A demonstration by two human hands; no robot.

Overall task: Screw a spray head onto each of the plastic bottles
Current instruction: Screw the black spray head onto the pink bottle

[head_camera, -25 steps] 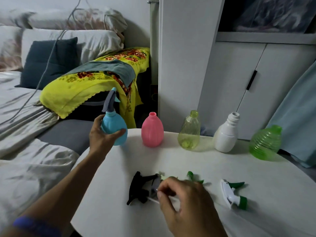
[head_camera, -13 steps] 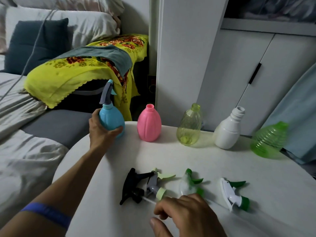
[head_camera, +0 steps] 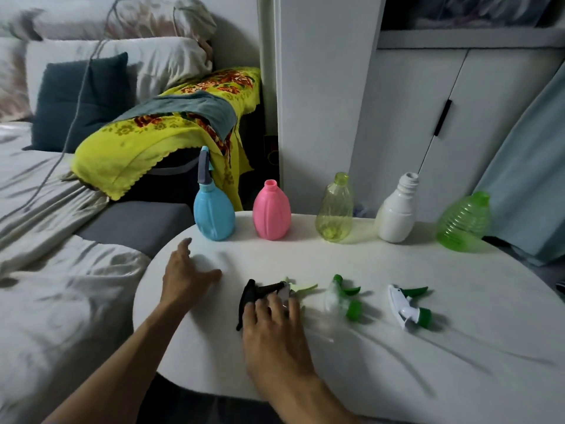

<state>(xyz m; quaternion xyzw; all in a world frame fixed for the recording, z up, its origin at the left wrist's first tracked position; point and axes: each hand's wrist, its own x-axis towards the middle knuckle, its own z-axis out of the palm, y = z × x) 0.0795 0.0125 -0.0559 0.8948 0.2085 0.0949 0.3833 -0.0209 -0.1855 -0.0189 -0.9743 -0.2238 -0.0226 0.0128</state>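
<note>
Black plastic, the nearest spray head is lying on the white table right under the right hand; the fingers are reaching over its rear part and over a grey-and-pale-green spray head just beside it. They are lying fairly straight across the two heads, and whether they are pinching either one cannot be told, since the hand is covering the contact. The black trigger end is sticking out to the left of the fingertips.

To the right, a clear spray head with green parts and a white spray head with a green collar are lying in the same row, apart from the hand.

The left hand is hovering low over the table's left edge with its fingers spread and relaxed, holding nothing, near but not touching the blue bottle, which is standing upright with a grey spray head already on its neck.

Along the far edge the pink bottle, the yellow-green clear bottle, the white bottle and the ribbed green bottle are standing in a line with bare necks.

Beyond the table a bed with a yellow flowered cloth is sitting at left, white cupboard doors behind.
</note>
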